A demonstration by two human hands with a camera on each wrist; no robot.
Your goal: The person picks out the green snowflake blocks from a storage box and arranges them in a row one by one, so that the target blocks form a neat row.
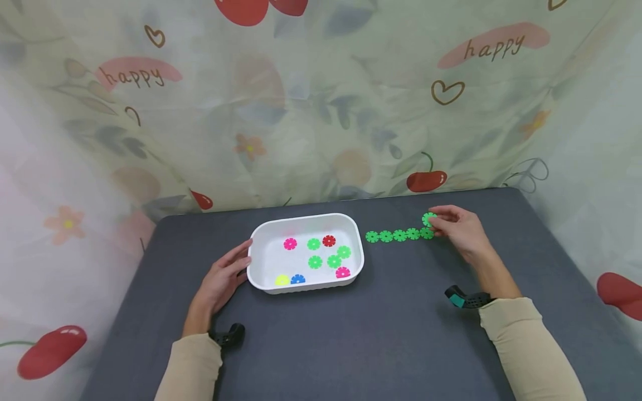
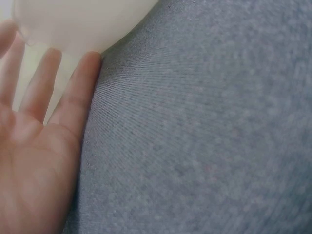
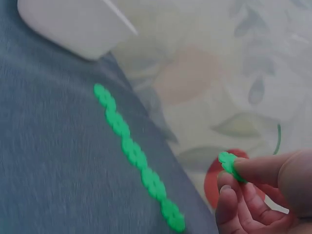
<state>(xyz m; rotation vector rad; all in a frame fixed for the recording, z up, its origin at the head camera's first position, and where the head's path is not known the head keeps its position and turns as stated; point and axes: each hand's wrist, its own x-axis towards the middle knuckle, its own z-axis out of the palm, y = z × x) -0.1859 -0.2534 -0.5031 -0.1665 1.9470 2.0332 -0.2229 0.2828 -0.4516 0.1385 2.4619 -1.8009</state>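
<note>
My right hand (image 1: 463,231) pinches a green notched plastic disc (image 1: 428,219) between thumb and fingers, above the right end of a row of green discs (image 1: 399,235). In the right wrist view this disc (image 3: 229,165) is held up on edge, apart from the row of discs (image 3: 134,153) lying on the table. My left hand (image 1: 224,278) touches the left end of a white tray (image 1: 304,288) with its fingers extended. The left wrist view shows the fingertips (image 2: 90,61) against the tray's outer wall (image 2: 83,24).
Inside the tray lie several loose green discs (image 1: 315,262), pink discs (image 1: 290,244), a red disc (image 1: 329,241), a blue disc (image 1: 298,279) and a yellow disc (image 1: 282,280). The dark grey table (image 1: 341,345) ends at a patterned curtain (image 1: 311,139) behind.
</note>
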